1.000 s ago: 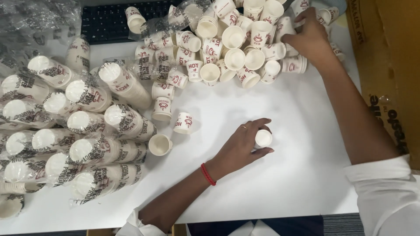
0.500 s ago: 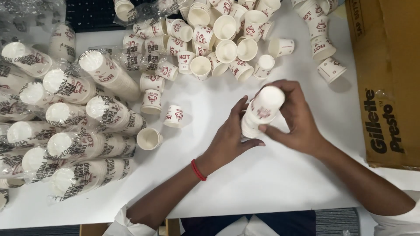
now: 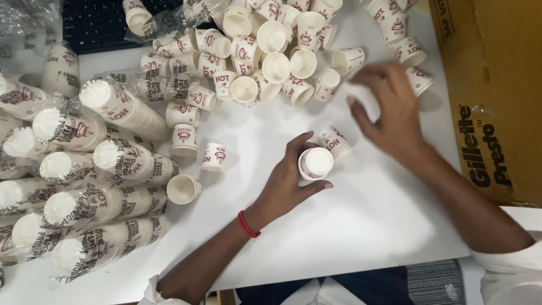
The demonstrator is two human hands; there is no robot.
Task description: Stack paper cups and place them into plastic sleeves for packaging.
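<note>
My left hand grips a short stack of white paper cups with red print, held on its side just above the white table. A red band circles that wrist. My right hand hovers open to the right of the stack, fingers spread and blurred, holding nothing, near the loose cups heaped at the far edge. One cup lies just beyond its fingers.
Several plastic-wrapped sleeves of stacked cups lie along the left. Single cups stand between them and my hands. A brown cardboard box fills the right side. A black keyboard sits at the far left.
My right hand has let go of the cup stack and moved up and right toward the loose cups. The left hand keeps hold of the stack.
</note>
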